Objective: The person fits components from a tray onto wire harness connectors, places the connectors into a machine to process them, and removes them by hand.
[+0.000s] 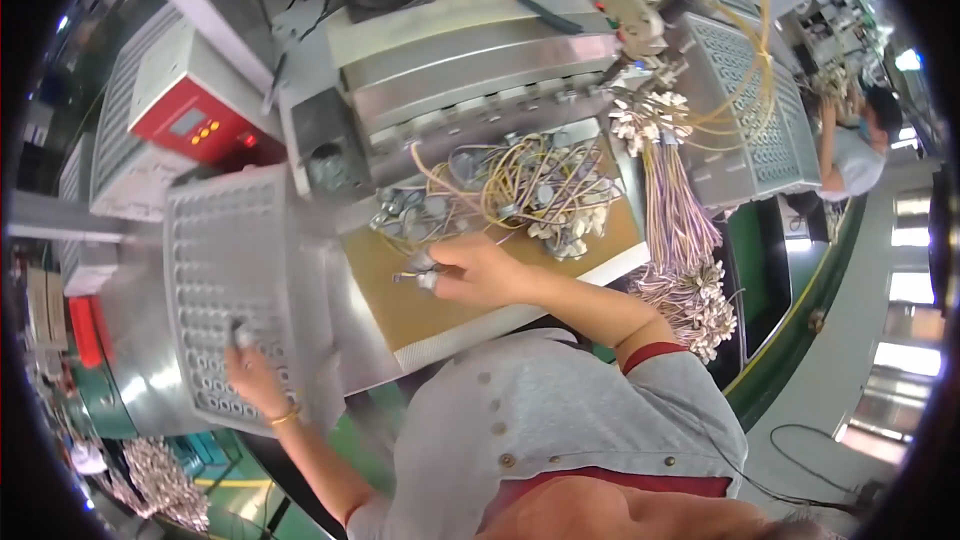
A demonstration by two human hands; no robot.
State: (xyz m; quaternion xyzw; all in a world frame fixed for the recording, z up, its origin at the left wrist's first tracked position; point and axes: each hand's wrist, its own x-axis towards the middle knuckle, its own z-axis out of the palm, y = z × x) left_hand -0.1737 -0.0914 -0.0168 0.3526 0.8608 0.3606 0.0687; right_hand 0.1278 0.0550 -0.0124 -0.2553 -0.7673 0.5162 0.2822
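Note:
My left hand (pixel 255 378), slightly blurred, is over the lower part of a pale tray (pixel 225 180) with rows of round recesses. Its fingers are closed on a small dark piece (pixel 240 331), too smeared to name. My right hand (pixel 478 270) pinches a small grey round component (pixel 424 268) with a short lead, above a brown board (pixel 385 315) with a white edge. Just beyond that hand lies a tangled heap of wired round components (pixel 540 185) with yellow and purple wires and white connectors.
A red and white control box (pixel 205 105) stands at the left. Behind the board is a long metal fixture (pixel 480 80), with pliers (pixel 545 5) on top. Wire bundles (pixel 680 210) hang at the right. A co-worker (pixel 855 150) sits at the far right.

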